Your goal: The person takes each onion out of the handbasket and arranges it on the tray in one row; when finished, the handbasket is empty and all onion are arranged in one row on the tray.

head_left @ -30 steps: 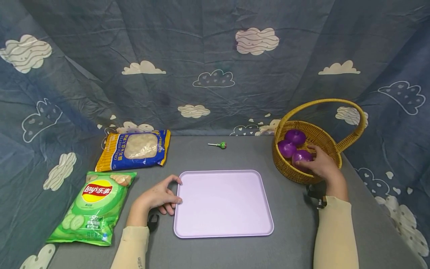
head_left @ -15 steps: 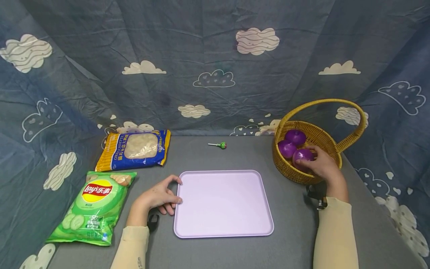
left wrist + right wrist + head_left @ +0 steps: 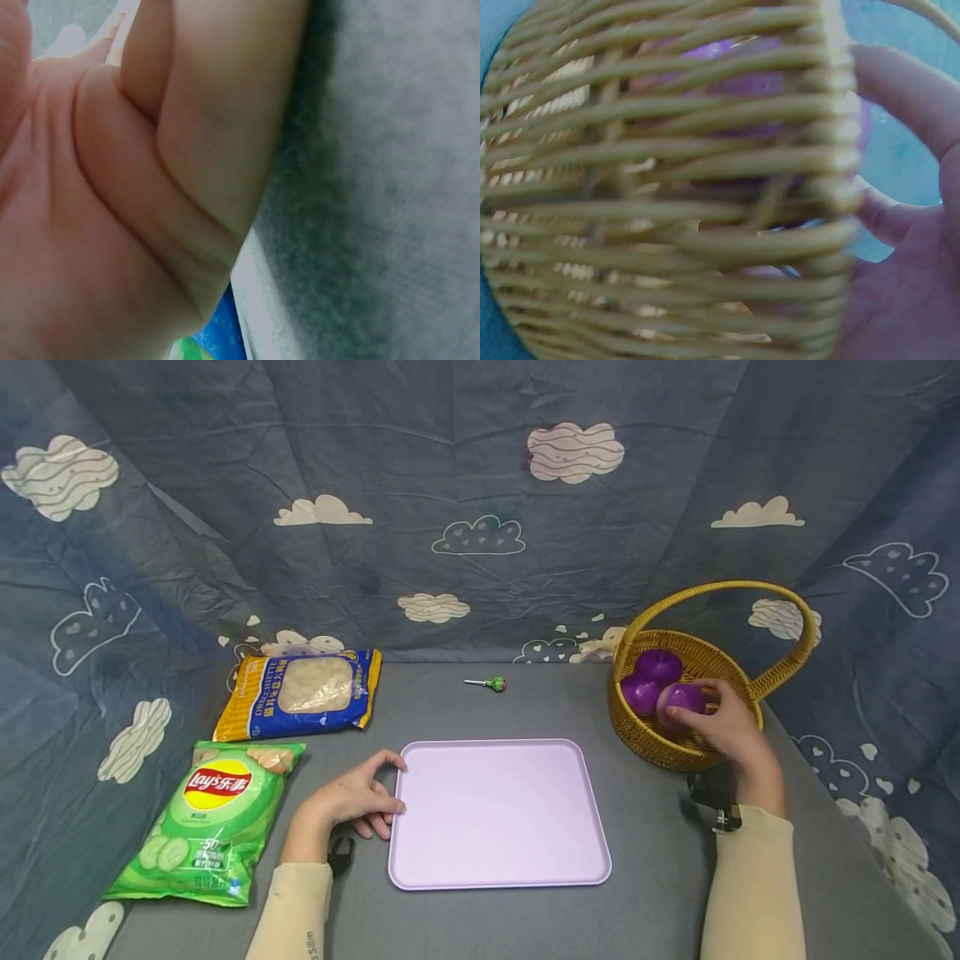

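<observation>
Your right hand (image 3: 729, 727) pinches an onion (image 3: 677, 698) inside the basket's (image 3: 636, 745) near rim, fingers curved to suit its roundness; your left hand (image 3: 348, 797) grips the tray's (image 3: 498, 814) left edge, presumably steadying it.

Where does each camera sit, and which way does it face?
Head: on the head, facing forward and down at tray, basket and table; left hand, right hand and sleeves show.
Left wrist: worn there, facing the left hand's palm and table.
Right wrist: worn there, facing the basket's side; right hand partly shows.
Head and right wrist share basket, right hand, held purple item.
</observation>
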A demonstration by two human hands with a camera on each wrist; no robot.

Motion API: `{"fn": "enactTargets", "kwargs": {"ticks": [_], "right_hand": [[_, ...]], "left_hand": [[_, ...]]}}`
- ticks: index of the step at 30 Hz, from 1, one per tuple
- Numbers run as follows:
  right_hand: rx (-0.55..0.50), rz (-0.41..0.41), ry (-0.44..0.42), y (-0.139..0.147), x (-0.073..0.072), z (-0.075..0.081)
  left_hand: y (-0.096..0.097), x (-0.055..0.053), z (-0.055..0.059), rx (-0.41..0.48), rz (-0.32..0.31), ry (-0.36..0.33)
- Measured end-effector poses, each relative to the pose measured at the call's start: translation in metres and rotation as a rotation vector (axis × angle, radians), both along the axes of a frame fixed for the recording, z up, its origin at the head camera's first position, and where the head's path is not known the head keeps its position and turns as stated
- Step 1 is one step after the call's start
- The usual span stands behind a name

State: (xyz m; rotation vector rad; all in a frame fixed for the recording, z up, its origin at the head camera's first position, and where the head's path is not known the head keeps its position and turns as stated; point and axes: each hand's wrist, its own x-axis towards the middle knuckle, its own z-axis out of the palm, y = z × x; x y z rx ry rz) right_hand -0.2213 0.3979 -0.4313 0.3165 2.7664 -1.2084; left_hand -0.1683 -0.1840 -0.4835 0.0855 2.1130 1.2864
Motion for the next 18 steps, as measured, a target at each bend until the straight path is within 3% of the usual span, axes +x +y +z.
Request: {"fn": "enactTargets", "kwargs": {"ticks": [8, 14, 18], "right_hand": [[-0.069, 0.068, 0.114, -0.028, 0.013, 0.038], [-0.074, 0.206, 0.232, -0.078, 0.031, 0.068], [-0.167, 0.302, 0.275, -0.122, 0.032, 0.071]], "left_hand": [[-0.001, -0.001, -0.001, 0.007, 0.011, -0.006], [0.0, -0.001, -0.001, -0.01, 0.022, -0.004], [0.0, -0.001, -0.001, -0.017, 0.025, -0.003]]}}
